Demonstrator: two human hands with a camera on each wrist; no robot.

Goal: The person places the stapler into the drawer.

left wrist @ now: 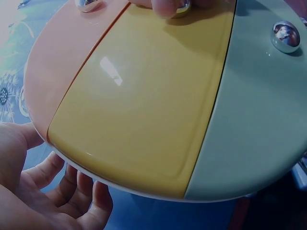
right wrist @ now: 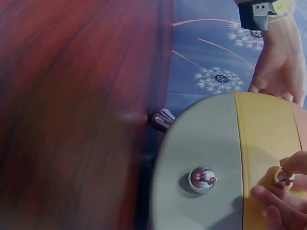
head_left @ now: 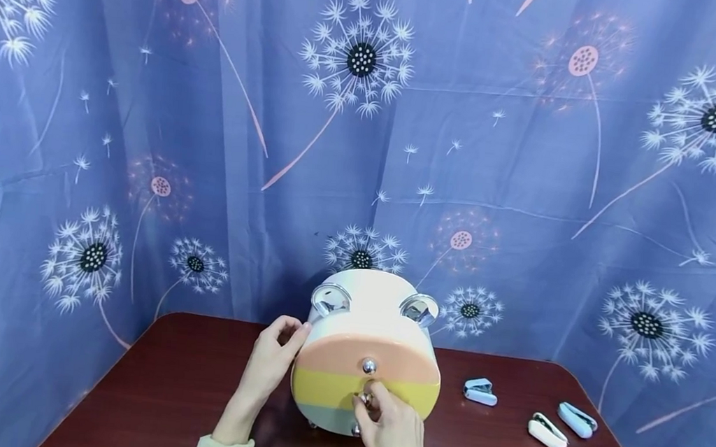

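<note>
A white round-fronted drawer box [head_left: 373, 295] with two silver ear-like domes stands on the table. Its front has an orange-pink drawer [head_left: 331, 355], a yellow drawer [left wrist: 144, 105] and a grey-green drawer [right wrist: 206, 139], stacked from top to bottom, with silver knobs. My right hand [head_left: 393, 430] pinches the yellow drawer's knob [right wrist: 284, 178] between thumb and fingers, partly hiding it. My left hand [head_left: 272, 357] touches the box's left side, its thumb near the front rim and its loosely bent fingers along the side in the left wrist view.
To the right of the box lie a light-blue mini stapler [head_left: 480, 392], a white one [head_left: 548, 433] and another blue one [head_left: 577, 420]. The dark red wooden table [head_left: 175, 377] backs onto a blue dandelion-print curtain [head_left: 363, 154]. A silver foot [right wrist: 162, 120] supports the box.
</note>
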